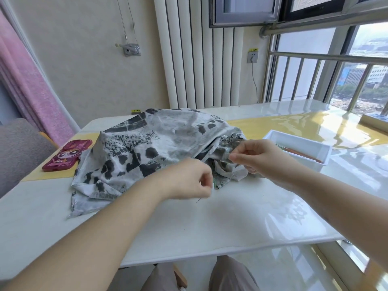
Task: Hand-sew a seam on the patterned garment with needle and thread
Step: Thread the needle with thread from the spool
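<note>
The patterned garment (151, 148), white with black and grey blotches, lies heaped on the white table (210, 223). My right hand (262, 158) pinches a thin needle (226, 154) at a bunched fold on the garment's right side. A fine thread runs down from that fold toward my left hand (189, 181). The left hand has its fingers curled, pinching the thread near the garment's lower edge, and a short dark end shows just below it.
A red phone case (67, 154) with a cartoon face lies left of the garment. A white tray (298, 148) holding a long thin brown tool stands to the right. A grey chair back is at the far left, and window railings are behind right.
</note>
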Demonstrator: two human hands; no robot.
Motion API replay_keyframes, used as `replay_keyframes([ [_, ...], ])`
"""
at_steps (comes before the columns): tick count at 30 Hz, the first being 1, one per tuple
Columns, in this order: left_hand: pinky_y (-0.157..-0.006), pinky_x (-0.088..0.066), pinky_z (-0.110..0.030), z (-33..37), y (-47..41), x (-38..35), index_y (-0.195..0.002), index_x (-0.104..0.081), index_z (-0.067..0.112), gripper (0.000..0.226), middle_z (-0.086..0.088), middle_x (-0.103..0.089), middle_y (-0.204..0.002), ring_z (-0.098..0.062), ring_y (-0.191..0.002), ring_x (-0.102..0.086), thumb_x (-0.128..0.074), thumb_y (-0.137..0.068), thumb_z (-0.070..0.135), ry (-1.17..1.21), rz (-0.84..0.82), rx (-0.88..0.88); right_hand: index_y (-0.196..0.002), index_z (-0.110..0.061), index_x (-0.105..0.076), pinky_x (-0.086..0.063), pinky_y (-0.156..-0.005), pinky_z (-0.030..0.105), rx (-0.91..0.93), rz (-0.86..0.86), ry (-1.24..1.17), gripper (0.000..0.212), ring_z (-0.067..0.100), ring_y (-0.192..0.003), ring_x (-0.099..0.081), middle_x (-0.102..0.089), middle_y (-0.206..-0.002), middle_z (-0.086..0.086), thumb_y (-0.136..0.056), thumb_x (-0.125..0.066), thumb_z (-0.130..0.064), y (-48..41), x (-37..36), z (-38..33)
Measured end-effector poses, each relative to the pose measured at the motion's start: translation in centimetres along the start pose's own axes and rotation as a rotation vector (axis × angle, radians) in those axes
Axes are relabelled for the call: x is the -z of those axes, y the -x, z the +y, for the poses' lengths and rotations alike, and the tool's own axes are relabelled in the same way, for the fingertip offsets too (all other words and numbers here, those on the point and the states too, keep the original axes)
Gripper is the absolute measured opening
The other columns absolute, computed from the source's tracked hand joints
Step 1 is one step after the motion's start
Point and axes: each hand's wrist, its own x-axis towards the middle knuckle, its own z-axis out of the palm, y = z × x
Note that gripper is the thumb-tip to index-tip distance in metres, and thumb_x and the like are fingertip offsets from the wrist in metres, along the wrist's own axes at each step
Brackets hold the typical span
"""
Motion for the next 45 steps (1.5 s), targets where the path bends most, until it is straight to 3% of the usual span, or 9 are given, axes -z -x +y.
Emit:
replay_keyframes([
  [3, -0.067, -0.048, -0.015, -2.2, 0.9, 0.7, -0.078, -0.062, 0.018, 0.013, 0.007, -0.068, -0.075, 0.000, -0.066, -0.060, -0.064, -0.086, 0.009, 0.549, 0.178, 0.060, -0.074, -0.009, -0.058, -0.025, -0.049, 0.019, -0.036, -0.002, -0.327, 0.014, 0.010, -0.049, -0.029, -0.042, -0.053, -0.004, -0.088, -0.063, -0.009, 0.0, -1.3, 0.3],
  [8, -0.058, -0.046, -0.019, -3.9, 1.4, -0.6, -0.076, -0.055, 0.016, 0.014, 0.003, -0.064, -0.067, -0.007, -0.062, -0.058, -0.065, -0.076, 0.006, 1.480, 0.392, 0.010, -0.068, -0.015, -0.057, -0.018, -0.047, 0.018, -0.159, -0.053, -0.742, 0.014, 0.008, -0.048, -0.020, -0.027, -0.051, -0.006, -0.080, -0.063, -0.012, 0.5, -4.7, 0.5],
  [13, -0.056, -0.043, -0.018, -2.5, 1.2, -1.8, -0.075, -0.053, 0.021, 0.012, 0.007, -0.063, -0.065, -0.005, -0.059, -0.056, -0.061, -0.072, 0.013, 1.798, 0.547, 0.045, -0.066, -0.019, -0.058, -0.019, -0.045, 0.017, -0.222, -0.039, -0.951, 0.020, 0.008, -0.045, -0.021, -0.025, -0.052, -0.006, -0.084, -0.063, -0.012, 0.9, -7.5, -0.2],
  [17, -0.063, -0.041, -0.020, -1.8, 1.2, -2.1, -0.074, -0.056, 0.022, 0.020, 0.008, -0.063, -0.068, -0.004, -0.060, -0.056, -0.055, -0.088, 0.007, 1.779, 0.654, 0.121, -0.072, -0.016, -0.058, -0.024, -0.044, 0.016, -0.197, -0.015, -1.006, 0.016, 0.007, -0.044, -0.025, -0.031, -0.050, -0.007, -0.086, -0.062, -0.011, 0.8, -8.2, -1.1],
  [26, -0.067, -0.042, -0.021, -0.6, 1.5, -2.0, -0.072, -0.057, 0.021, 0.024, 0.008, -0.064, -0.067, -0.004, -0.062, -0.053, -0.053, -0.091, 0.005, 1.721, 0.810, 0.120, -0.074, -0.014, -0.064, -0.026, -0.045, 0.016, -0.097, 0.031, -0.894, 0.007, 0.009, -0.048, -0.024, -0.034, -0.051, -0.007, -0.074, -0.070, -0.016, 0.5, -8.2, -1.8],
  [30, -0.069, -0.043, -0.021, -0.1, 1.4, -2.0, -0.072, -0.056, 0.021, 0.025, 0.009, -0.065, -0.067, -0.005, -0.064, -0.052, -0.054, -0.091, 0.005, 1.694, 0.805, 0.124, -0.075, -0.013, -0.063, -0.025, -0.044, 0.016, -0.037, 0.062, -0.817, 0.009, 0.008, -0.046, -0.025, -0.034, -0.049, -0.007, -0.083, -0.067, -0.011, -0.1, -7.9, -2.0],
  [34, -0.075, -0.044, -0.025, -1.0, 1.6, -1.0, -0.079, -0.059, 0.022, 0.018, 0.008, -0.067, -0.074, -0.006, -0.067, -0.057, -0.057, -0.090, 0.008, 1.624, 0.708, 0.123, -0.074, -0.014, -0.063, -0.023, -0.040, 0.017, 0.057, 0.120, -0.546, 0.012, 0.005, -0.039, -0.027, -0.039, -0.044, -0.011, -0.085, -0.068, -0.014, -1.3, -6.3, -2.4],
  [40, -0.067, -0.044, -0.009, -2.1, 2.4, 1.8, -0.093, -0.064, 0.033, 0.012, 0.016, -0.063, -0.089, 0.001, -0.082, -0.058, -0.063, -0.090, 0.022, 0.583, 0.739, 0.080, -0.068, -0.020, -0.066, -0.028, -0.049, 0.021, 0.190, 0.088, -0.133, 0.016, 0.013, -0.051, -0.034, -0.045, -0.059, 0.006, -0.082, -0.073, -0.021, -1.8, -3.8, -2.7],
  [45, -0.083, -0.051, -0.028, -1.2, 2.7, 2.1, -0.089, -0.068, 0.038, 0.005, 0.020, -0.067, -0.084, 0.004, -0.085, -0.061, -0.065, -0.086, 0.035, 0.296, 0.585, 0.114, -0.071, -0.015, -0.068, -0.023, -0.041, 0.014, 0.234, 0.061, -0.041, 0.013, 0.006, -0.040, -0.025, -0.037, -0.046, -0.007, -0.083, -0.071, -0.018, -1.1, -4.2, -2.7],
])
